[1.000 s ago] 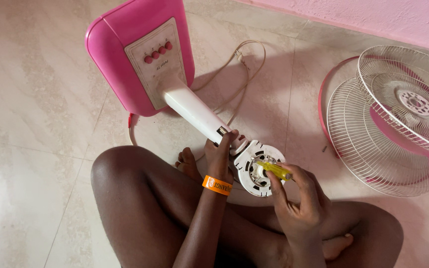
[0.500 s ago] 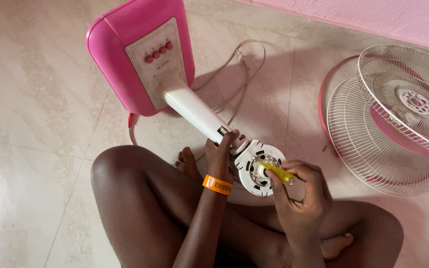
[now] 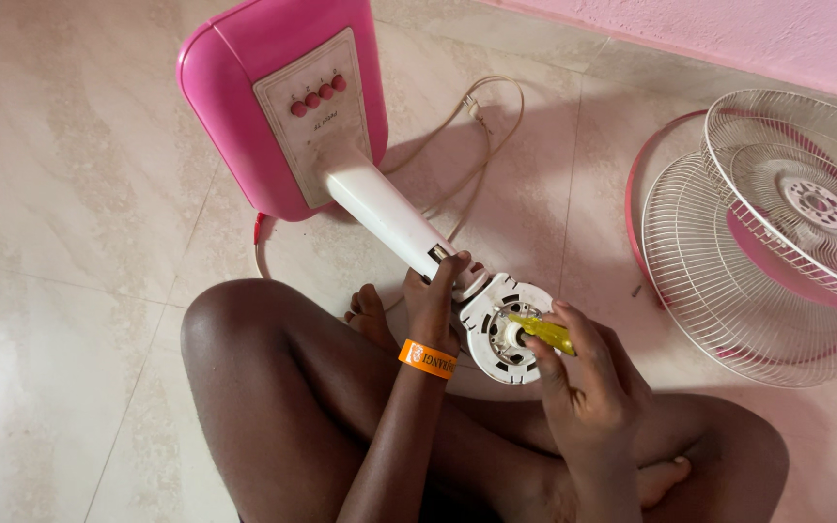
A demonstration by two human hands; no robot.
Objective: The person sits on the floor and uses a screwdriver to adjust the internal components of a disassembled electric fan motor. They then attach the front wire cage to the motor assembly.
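A pink fan base with a white button panel stands tipped on the tiled floor, its white neck slanting down toward my lap. My left hand, with an orange wristband, grips the lower end of the neck where it meets the round white motor housing. My right hand holds a yellow-handled screwdriver with its tip at the centre of the housing. I sit cross-legged with the housing over my knees.
Two white wire fan guards with pink trim lie on the floor at the right. A beige power cord loops behind the neck. A pink wall runs along the top right.
My right hand and the screwdriver have shifted slightly on the housing; the left hand and fan have stayed put.
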